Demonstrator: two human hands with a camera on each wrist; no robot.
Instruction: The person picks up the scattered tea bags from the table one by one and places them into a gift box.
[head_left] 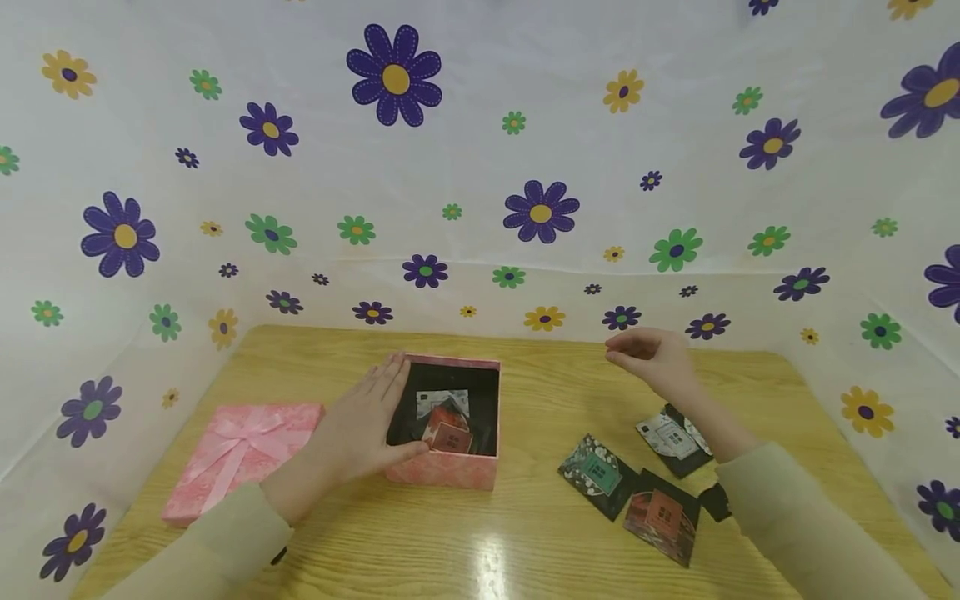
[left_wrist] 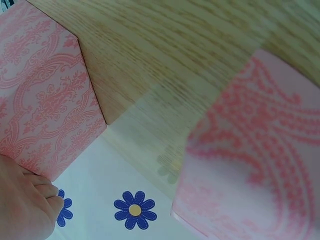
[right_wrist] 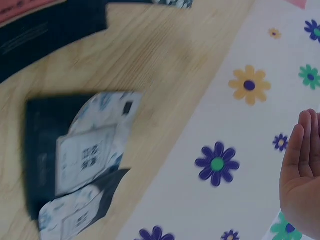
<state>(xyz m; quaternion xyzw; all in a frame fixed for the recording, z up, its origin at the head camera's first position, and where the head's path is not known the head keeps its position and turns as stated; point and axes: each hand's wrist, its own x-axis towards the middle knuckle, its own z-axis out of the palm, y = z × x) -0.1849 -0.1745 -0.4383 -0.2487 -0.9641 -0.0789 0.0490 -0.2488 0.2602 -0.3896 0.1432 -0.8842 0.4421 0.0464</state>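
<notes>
An open pink patterned box (head_left: pixel 442 473) with a black inside stands near the middle of the table. My left hand (head_left: pixel 360 425) rests on its left side, fingers stretched along that rim and thumb over the front corner. Inside lie a white-and-grey packet (head_left: pixel 452 401) and a red-labelled one (head_left: pixel 452 437). My right hand (head_left: pixel 652 354) is raised near the table's back edge, with nothing in its loosely bent fingers. Below it are packets with white labels (head_left: pixel 672 438). Closer to the front lie a green-labelled packet (head_left: pixel 602 475) and a red-labelled packet (head_left: pixel 663 515).
The pink box lid (head_left: pixel 225 442) with a ribbon bow lies left of the box, partly behind my left arm. Another dark packet (head_left: pixel 716 502) is partly hidden by my right sleeve. A white flowered cloth (head_left: pixel 480 167) surrounds the wooden table (head_left: pixel 540 400) at the back and sides.
</notes>
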